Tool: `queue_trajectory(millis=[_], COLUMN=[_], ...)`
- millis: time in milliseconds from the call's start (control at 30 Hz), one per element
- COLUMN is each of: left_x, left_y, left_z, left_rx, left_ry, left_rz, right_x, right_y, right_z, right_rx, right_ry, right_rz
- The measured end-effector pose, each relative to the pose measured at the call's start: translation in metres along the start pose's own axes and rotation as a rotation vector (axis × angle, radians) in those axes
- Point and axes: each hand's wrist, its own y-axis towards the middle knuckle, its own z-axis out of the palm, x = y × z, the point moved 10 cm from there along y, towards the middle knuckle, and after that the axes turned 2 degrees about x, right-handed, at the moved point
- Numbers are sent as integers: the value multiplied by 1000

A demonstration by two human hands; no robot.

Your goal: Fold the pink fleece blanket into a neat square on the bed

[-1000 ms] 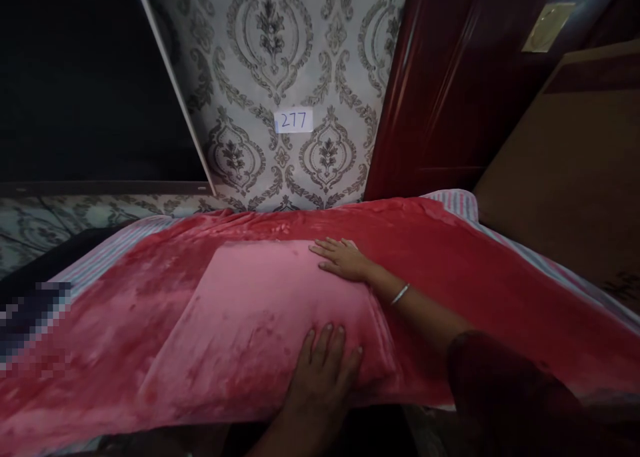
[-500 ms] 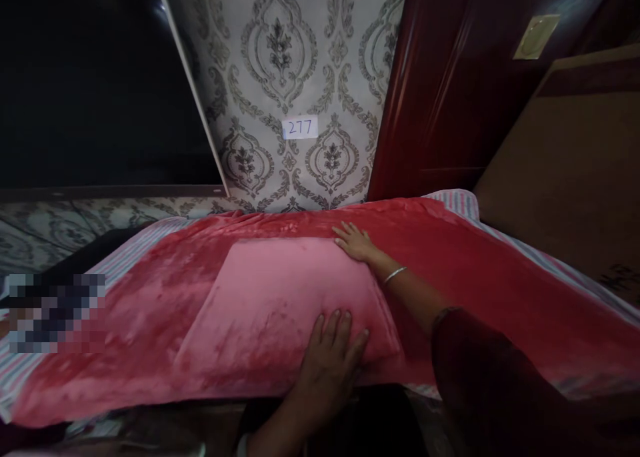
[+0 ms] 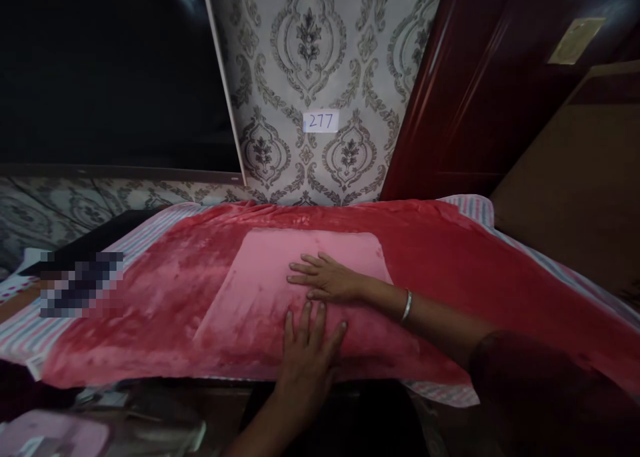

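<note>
A flat, roughly rectangular piece of pink plush fabric (image 3: 260, 277) lies on a larger red plush blanket (image 3: 450, 277). My right hand (image 3: 330, 278) rests palm down across the middle of the pink fabric, fingers spread and pointing left; a silver bangle circles that wrist. Just below it, my left hand (image 3: 307, 350) lies on the near part of the fabric with its fingers apart, pointing away from me. The fingertips of the two hands are close together. Neither hand grips anything.
A striped cloth (image 3: 150, 233) shows under the blanket's edges. At the back left is a large dark screen (image 3: 115, 77); a paper label reading 277 (image 3: 321, 121) is on the patterned wall. A brown cardboard box (image 3: 580, 177) stands at right. A pixelated patch (image 3: 83, 285) lies at left.
My right hand has moved from the fabric's far right corner toward its middle, nearer me. My left hand has shifted slightly left in view. The camera view has also shifted.
</note>
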Motion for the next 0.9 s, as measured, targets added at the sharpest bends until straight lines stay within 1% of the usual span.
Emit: queue_trajectory(millis=[33, 100, 167, 267, 333, 400, 467, 567, 633, 700, 767, 800, 833, 900], left_x=[0, 0, 0, 0, 1, 2, 2, 2, 1, -1, -2, 0, 4, 19], left_y=[-4, -9, -11, -11, -11, -11, -11, -12, -13, -11, -8, -7, -6, -6], left_z=[8, 21, 26, 28, 27, 26, 28, 30, 30, 25, 13, 3, -8, -34], left_rx=[4, -5, -28, -44, -50, -51, -45, -39, -30, -4, 31, 37, 27, -33], left_ry=[14, 15, 6, -2, -14, -29, -44, -49, -44, -40, -45, -47, -46, -28], left_rz=[-9, -20, -22, -18, -28, -40, -47, -56, -44, -16, 21, 33, 33, 5], right_x=[-11, -40, -74, -118, -137, -146, -148, -143, -139, -135, -127, -118, -105, -68], right_y=[4, 12, 17, 20, 20, 20, 19, 18, 17, 16, 17, 20, 24, 35], right_z=[-1, -4, -7, -7, -5, -4, -4, -5, -8, -12, -21, -28, -34, -40], right_rx=[-14, -54, -76, -85, -91, -113, -134, -144, -121, -73, -54, -71, -101, -146], right_ry=[-19, -59, -74, -25, 26, 61, 71, 58, 38, 3, -54, -82, -105, -128], right_rz=[17, 89, 193, 361, 441, 470, 474, 472, 487, 541, 590, 586, 552, 407])
